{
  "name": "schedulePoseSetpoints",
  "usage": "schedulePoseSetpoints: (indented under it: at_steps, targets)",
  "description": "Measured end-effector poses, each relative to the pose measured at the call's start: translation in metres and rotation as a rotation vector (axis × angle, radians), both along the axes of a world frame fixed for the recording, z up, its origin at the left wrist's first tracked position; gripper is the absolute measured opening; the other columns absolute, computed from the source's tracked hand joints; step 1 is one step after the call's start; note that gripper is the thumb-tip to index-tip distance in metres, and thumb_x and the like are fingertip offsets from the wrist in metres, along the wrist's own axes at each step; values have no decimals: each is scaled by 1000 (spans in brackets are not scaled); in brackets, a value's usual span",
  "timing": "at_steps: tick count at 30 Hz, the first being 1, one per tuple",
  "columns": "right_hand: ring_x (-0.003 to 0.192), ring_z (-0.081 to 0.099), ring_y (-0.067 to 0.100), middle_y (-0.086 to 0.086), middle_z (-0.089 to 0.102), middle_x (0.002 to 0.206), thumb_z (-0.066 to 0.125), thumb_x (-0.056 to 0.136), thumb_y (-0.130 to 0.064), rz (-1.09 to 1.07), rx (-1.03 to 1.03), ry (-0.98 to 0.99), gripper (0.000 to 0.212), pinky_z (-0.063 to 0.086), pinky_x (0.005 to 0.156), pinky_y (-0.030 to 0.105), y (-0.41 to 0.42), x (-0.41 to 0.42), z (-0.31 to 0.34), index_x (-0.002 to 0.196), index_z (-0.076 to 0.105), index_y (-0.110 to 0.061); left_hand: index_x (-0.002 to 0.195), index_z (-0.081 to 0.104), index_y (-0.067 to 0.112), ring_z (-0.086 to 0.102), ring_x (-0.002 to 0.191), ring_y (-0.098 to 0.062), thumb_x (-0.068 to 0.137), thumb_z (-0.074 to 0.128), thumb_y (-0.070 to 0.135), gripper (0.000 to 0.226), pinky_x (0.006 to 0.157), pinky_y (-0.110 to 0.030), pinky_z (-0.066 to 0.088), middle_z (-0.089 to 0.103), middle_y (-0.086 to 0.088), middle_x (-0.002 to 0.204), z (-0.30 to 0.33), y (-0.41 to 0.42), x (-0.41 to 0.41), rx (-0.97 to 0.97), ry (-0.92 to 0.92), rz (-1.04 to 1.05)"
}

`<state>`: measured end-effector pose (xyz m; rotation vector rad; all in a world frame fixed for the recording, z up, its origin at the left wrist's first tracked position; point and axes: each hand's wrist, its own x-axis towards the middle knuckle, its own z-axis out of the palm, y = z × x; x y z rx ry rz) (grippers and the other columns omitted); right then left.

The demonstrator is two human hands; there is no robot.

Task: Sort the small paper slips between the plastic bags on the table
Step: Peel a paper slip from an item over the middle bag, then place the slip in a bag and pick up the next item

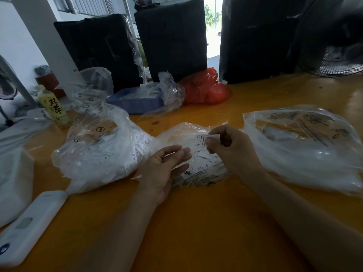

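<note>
Three clear plastic bags lie on the yellow table (196, 222). The left bag (98, 146) is stuffed with white paper slips. The middle bag (198, 169) lies flat with several slips inside. The right bag (306, 146) is puffed up and looks nearly empty. My right hand (229, 148) pinches a small white paper slip (211, 136) between thumb and fingertips above the middle bag. My left hand (163, 169) rests palm-up at the middle bag's left edge with fingers relaxed against the plastic. A stray slip (136, 177) lies by my left wrist.
A white phone-like device (31, 224) lies at the front left, next to a white bag (13, 173). A yellow-labelled bottle (54, 107), a blue tray (137, 101), crumpled clear plastic (170, 93) and a red bag (206, 89) stand behind. Black wrapped bundles (172, 38) and a fan (341, 61) line the back.
</note>
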<state>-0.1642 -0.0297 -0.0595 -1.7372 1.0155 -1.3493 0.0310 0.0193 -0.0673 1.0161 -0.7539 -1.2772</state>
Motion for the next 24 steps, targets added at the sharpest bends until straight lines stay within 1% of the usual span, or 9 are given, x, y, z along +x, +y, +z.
schedulePoseSetpoints:
  at_steps: [3,7,10,13,16,21,24]
  targets:
    - [78,72,13,-4,74,84,73,94,-20,34,-16,-12,6,62,77,35,1,0,1,97,67,-21,117,67,1,79,103,-26,77,78,10,43,72,-22,63,80,-18,111,0,0,-1,-2,49,7]
    - [79,72,12,-7,73,87,73,93,-20,68,6,29,9,62,76,34,1,4,0,94,67,-26,119,67,-2,79,102,-27,75,79,9,46,75,-22,63,79,-20,110,0,-1,-1,-7,89,4]
    - [79,72,12,-8,73,87,73,94,-21,77,10,73,9,62,80,40,1,4,-1,93,66,-27,119,67,-1,79,101,-26,75,79,12,47,75,-23,63,80,-19,109,-1,-1,-1,-11,71,2]
    - [79,71,11,-10,72,86,72,94,-22,81,5,89,9,62,81,42,2,4,-1,93,66,-29,119,68,1,80,100,-25,78,77,16,45,74,-24,63,80,-17,110,-2,-1,-1,-18,36,8]
    - [79,71,11,-10,72,85,71,95,-24,87,2,98,7,62,80,41,2,3,0,94,66,-29,118,68,2,80,100,-24,79,78,19,44,72,-23,63,81,-15,110,-2,-1,-1,-22,19,12]
    - [76,70,11,-9,72,82,68,97,-29,84,7,210,7,62,74,38,4,5,-3,95,65,-35,111,73,5,81,91,-20,74,80,21,40,70,-22,62,81,-15,101,-1,-2,-2,-19,-13,33]
    - [74,71,9,-10,73,80,67,97,-30,55,1,226,10,62,73,34,3,5,-3,96,65,-40,111,74,6,80,93,-22,75,81,21,40,70,-22,62,81,-16,101,-1,0,-2,-19,-41,17]
